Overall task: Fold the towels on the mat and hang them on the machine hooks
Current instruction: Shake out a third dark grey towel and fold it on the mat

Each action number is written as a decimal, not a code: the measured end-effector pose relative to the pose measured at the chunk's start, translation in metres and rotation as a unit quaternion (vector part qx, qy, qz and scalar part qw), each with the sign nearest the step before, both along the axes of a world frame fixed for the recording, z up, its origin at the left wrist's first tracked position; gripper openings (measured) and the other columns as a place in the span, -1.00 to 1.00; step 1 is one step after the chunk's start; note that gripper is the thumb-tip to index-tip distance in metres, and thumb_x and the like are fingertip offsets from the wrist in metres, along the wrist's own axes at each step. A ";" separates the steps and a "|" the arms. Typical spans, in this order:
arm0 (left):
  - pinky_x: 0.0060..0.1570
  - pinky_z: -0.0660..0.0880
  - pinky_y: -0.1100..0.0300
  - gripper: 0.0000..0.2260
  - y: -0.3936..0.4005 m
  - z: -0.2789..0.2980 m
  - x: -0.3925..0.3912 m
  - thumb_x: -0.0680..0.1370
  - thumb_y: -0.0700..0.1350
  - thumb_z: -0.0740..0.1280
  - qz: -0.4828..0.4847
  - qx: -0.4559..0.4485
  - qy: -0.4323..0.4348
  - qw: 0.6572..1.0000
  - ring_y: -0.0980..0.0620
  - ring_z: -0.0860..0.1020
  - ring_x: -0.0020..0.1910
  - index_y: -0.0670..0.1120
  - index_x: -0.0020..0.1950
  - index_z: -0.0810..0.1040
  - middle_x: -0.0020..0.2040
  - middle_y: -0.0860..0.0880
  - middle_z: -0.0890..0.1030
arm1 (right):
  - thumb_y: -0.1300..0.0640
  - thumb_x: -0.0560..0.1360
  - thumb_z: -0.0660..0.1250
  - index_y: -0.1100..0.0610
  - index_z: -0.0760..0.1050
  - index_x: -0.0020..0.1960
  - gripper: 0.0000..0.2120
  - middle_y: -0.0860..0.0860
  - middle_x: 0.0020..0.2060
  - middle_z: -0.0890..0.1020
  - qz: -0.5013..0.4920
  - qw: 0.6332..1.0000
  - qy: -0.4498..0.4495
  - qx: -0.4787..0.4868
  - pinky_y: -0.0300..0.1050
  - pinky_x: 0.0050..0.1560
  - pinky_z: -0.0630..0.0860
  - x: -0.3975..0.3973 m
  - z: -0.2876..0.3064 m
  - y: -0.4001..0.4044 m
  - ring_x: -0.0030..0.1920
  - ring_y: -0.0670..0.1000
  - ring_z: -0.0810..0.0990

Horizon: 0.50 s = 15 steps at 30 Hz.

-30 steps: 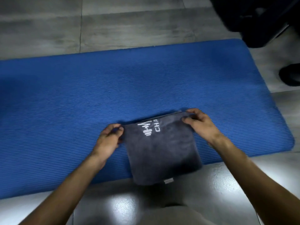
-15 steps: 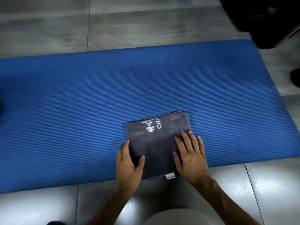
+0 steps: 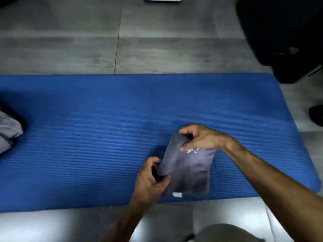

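1. One grey towel (image 3: 190, 170) lies folded near the front edge of the mat (image 3: 87, 137), toward its right end.
2. Its left edge is pinched at the near corner by the left hand (image 3: 152, 179) and at the far corner by the right hand (image 3: 197, 138); that edge is lifted and curled over.
3. Soft, light, limp cloth is judged; layers may slip, so folded edges and corners are best gripped.
4. A second grey cloth (image 3: 8, 135) sits at the mat's left edge.
5. No containers are seen.
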<state>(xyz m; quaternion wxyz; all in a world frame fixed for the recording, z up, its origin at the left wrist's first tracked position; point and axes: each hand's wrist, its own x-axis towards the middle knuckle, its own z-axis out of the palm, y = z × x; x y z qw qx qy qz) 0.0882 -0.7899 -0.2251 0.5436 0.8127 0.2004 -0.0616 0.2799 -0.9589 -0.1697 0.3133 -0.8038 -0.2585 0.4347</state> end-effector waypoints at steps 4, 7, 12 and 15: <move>0.27 0.41 0.11 -0.29 0.034 0.089 0.008 0.24 0.19 0.41 0.015 0.012 -0.001 1.000 0.06 0.48 0.24 0.06 0.37 0.38 0.25 0.06 0.51 | 0.30 0.39 0.50 0.20 0.53 -0.09 -0.83 -0.06 -0.29 0.55 -0.086 0.994 0.014 0.068 -0.21 -0.18 0.43 -0.010 0.106 -0.018 -0.22 -0.17 0.48; 0.35 0.36 0.09 -0.31 0.065 0.193 0.012 0.34 0.08 0.47 0.026 0.021 0.023 0.999 0.12 0.41 0.32 0.07 0.44 0.33 0.34 0.10 0.44 | 0.35 0.39 0.48 0.14 0.57 -0.09 -0.81 0.12 -0.30 0.55 -0.169 0.980 -0.007 0.108 -0.13 -0.20 0.44 -0.023 0.210 -0.023 -0.22 -0.07 0.48; 0.29 0.34 0.23 -0.41 0.102 0.391 0.017 0.37 -0.09 0.49 0.043 0.027 0.026 0.998 0.12 0.46 0.29 0.21 0.31 0.34 0.33 0.04 0.47 | 0.29 0.41 0.43 -0.01 0.58 -0.13 -0.80 -0.04 -0.27 0.63 -0.266 0.945 -0.082 0.173 -0.23 -0.20 0.49 -0.035 0.426 -0.016 -0.22 -0.14 0.54; 0.07 0.31 0.55 -0.40 0.112 0.512 0.021 0.42 -0.29 0.47 0.033 0.023 0.010 0.999 0.33 0.49 0.14 0.30 0.23 0.40 0.27 0.03 0.53 | 0.32 0.48 0.42 -0.04 0.57 -0.13 -0.75 -0.12 -0.32 0.62 -0.295 0.930 -0.108 0.189 -0.31 -0.26 0.47 -0.047 0.556 -0.007 -0.29 -0.20 0.55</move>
